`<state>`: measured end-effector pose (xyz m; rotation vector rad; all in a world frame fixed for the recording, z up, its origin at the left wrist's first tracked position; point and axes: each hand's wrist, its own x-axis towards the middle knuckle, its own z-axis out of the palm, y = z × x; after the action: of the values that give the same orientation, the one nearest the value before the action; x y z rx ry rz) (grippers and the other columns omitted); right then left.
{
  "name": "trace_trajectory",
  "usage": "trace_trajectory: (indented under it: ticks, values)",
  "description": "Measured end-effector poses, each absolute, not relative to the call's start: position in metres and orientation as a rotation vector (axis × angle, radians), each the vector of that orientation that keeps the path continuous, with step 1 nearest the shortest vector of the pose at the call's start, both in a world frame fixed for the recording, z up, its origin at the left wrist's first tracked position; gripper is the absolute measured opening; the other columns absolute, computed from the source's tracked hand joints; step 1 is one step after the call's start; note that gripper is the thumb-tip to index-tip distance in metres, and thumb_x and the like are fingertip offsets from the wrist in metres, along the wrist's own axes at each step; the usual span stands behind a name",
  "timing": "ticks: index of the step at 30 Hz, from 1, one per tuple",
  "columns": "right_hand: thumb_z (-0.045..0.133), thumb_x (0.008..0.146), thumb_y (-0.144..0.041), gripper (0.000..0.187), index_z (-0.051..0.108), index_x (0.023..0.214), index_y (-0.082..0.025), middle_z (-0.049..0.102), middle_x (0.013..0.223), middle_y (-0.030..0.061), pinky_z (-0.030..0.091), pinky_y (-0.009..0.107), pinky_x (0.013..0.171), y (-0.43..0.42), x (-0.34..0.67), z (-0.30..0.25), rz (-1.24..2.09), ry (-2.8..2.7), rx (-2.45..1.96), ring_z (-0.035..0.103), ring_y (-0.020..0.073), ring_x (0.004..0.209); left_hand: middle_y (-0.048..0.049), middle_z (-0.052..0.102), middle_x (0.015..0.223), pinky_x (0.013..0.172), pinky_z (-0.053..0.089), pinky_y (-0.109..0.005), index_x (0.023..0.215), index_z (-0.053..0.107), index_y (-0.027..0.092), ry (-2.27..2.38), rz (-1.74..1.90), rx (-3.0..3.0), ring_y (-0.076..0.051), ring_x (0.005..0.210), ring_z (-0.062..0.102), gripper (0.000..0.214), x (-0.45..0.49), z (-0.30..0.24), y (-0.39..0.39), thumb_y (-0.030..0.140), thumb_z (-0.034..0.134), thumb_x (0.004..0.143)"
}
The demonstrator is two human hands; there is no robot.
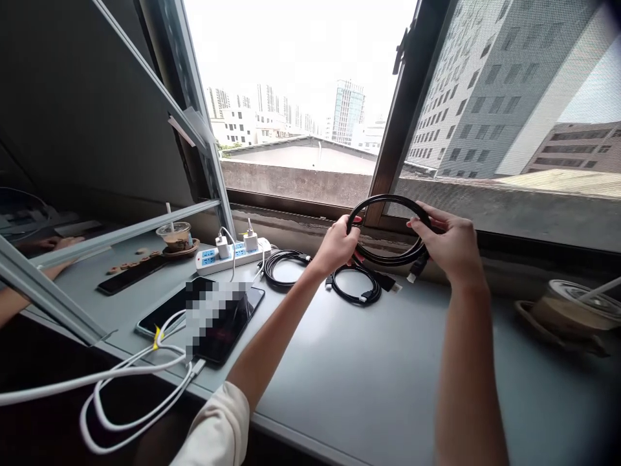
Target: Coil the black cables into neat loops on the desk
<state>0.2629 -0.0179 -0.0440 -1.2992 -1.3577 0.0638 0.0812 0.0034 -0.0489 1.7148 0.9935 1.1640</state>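
Observation:
Both hands hold up a coiled black cable [385, 206] in front of the window, above the grey sill. My left hand [338, 244] grips the coil's left side, fingers wrapped round it. My right hand [449, 243] grips the right side, and the cable's plug end [416, 268] hangs just below it. Under the coil, two smaller coiled black cables lie on the sill, one [356, 285] below my hands and the other [284, 266] further left.
A white power strip [228, 255] with two chargers sits at the back left, beside a plastic cup [175, 236]. A tablet [160, 310] and a phone [228, 327] with white cables [126, 378] lie front left. Another cup [572, 307] stands at the right. The window is open.

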Motion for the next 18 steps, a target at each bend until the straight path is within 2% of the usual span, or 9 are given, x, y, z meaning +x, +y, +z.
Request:
trace_trajectory:
  ticks: [2,4,7,12,15,18]
  values:
    - [0.068,0.069,-0.036,0.049,0.063,0.114,-0.02,0.066,0.09,0.0085,0.05,0.025,0.041,-0.019,0.266,-0.045,0.179,-1.336,-1.352,0.06,0.0162,0.058,0.0034,0.051,0.05,0.029,0.035,-0.019,0.11,0.045,0.016,1.009,1.207,1.704,-0.016,0.04,0.057,0.029,0.082,-0.052,0.008,0.02,0.04,0.082]
    - [0.07,0.067,-0.035,0.051,0.063,0.114,-0.019,0.066,0.088,0.0084,0.047,0.022,0.036,-0.019,0.269,-0.046,0.326,-1.333,-1.364,0.058,0.0145,0.054,0.0037,0.051,0.053,0.029,0.035,-0.018,0.112,0.044,0.017,1.03,1.242,1.702,-0.014,0.038,0.055,0.031,0.082,-0.056,0.013,0.022,0.042,0.082]
    - [0.068,0.071,-0.03,0.049,0.06,0.118,-0.017,0.066,0.084,0.0075,0.048,0.02,0.037,-0.012,0.273,-0.052,0.552,-1.356,-1.453,0.06,0.0138,0.055,0.0026,0.053,0.059,0.03,0.035,-0.019,0.115,0.043,0.018,1.103,1.185,1.764,-0.013,0.038,0.053,0.033,0.081,-0.067,0.024,0.023,0.042,0.083]
    - [0.064,0.076,-0.017,0.046,0.055,0.121,-0.013,0.066,0.082,0.0072,0.051,0.018,0.044,0.012,0.277,-0.076,0.874,-1.389,-1.777,0.057,0.0091,0.051,-0.0026,0.06,0.072,0.037,0.042,-0.02,0.117,0.041,0.018,1.373,0.757,1.893,-0.012,0.044,0.056,0.034,0.083,-0.102,0.05,0.022,0.038,0.084]
    - [0.063,0.078,-0.014,0.044,0.053,0.121,-0.01,0.065,0.072,0.0054,0.052,0.019,0.049,0.027,0.274,-0.098,0.999,-1.403,-1.936,0.058,0.0091,0.05,-0.0052,0.062,0.07,0.039,0.043,-0.022,0.115,0.043,0.012,1.483,0.596,1.885,-0.012,0.04,0.054,0.035,0.085,-0.129,0.065,0.02,0.043,0.081]
    - [0.059,0.083,-0.016,0.042,0.048,0.122,-0.01,0.063,0.079,0.0047,0.053,0.022,0.054,0.041,0.268,-0.118,1.059,-1.406,-2.112,0.059,0.0093,0.057,-0.0118,0.065,0.076,0.041,0.044,-0.025,0.113,0.043,0.006,1.591,0.447,1.874,-0.014,0.039,0.054,0.035,0.088,-0.149,0.072,0.015,0.042,0.079]
